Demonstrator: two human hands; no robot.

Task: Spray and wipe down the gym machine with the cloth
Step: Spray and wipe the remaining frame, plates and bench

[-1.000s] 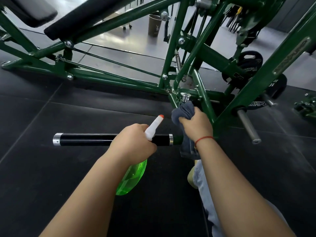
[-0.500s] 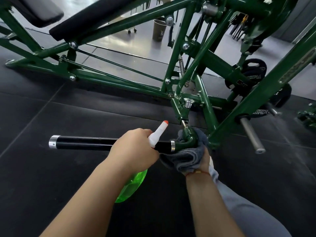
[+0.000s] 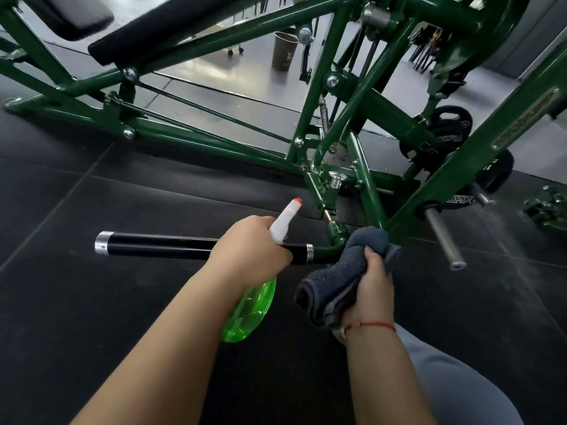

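- The left hand (image 3: 251, 250) is curled round the neck of the bottle (image 3: 250, 311); the green body hangs below the fist and the white nozzle with its red tip points up and away toward the machine (image 3: 466, 170)
- The right hand (image 3: 372, 289) grips the bunched grey cloth (image 3: 343, 277), whose top fold presses on the green elbow where the handle (image 3: 171, 244) joins the frame
- The handle's long axis runs left to right across the view, with the chrome cap at the far left and the green bend at the right, low over the dark floor (image 3: 92, 317)
- From the cloth, the black grip lies wholly to the left, and the right hand is the nearer one to the joint
- The left hand crosses in front of the grip's right part; whether it touches the bar cannot be told
- Likely next is a wipe leftward along that axis, which would need the bottle hand lifted clear first
- A steel peg (image 3: 443, 237) juts out just right of the cloth, with plates (image 3: 451, 133) beyond it
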